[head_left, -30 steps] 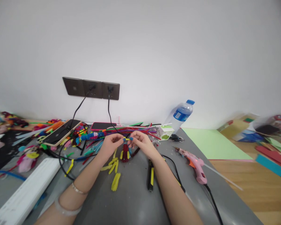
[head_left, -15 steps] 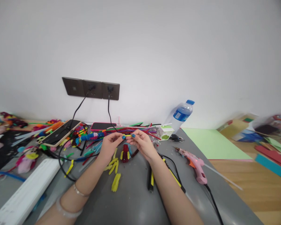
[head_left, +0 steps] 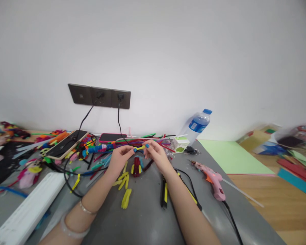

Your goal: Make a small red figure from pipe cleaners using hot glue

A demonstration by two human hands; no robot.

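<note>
My left hand [head_left: 120, 158] and my right hand [head_left: 156, 157] meet above the grey mat [head_left: 142, 217], each pinching one end of a short yellow pipe cleaner piece [head_left: 140, 148]. The fingertips have blue nails. Just below the hands a small red figure [head_left: 136, 166] with yellow and blue pipe cleaner parts stands on the mat. Several folded yellow pipe cleaner pieces [head_left: 124, 185] lie to the left of it, near my left forearm.
A black and yellow tool [head_left: 164, 194] lies by my right forearm. A pink glue gun [head_left: 213, 180] with its cord sits right of it. A water bottle [head_left: 197, 125], a small green box [head_left: 180, 143], two phones [head_left: 66, 143], cables and heaps of coloured pipe cleaners [head_left: 132, 141] line the wall.
The hands rose slightly and the right one shifted a little right; the yellow piece between the fingertips now shows as a longer stretch.
</note>
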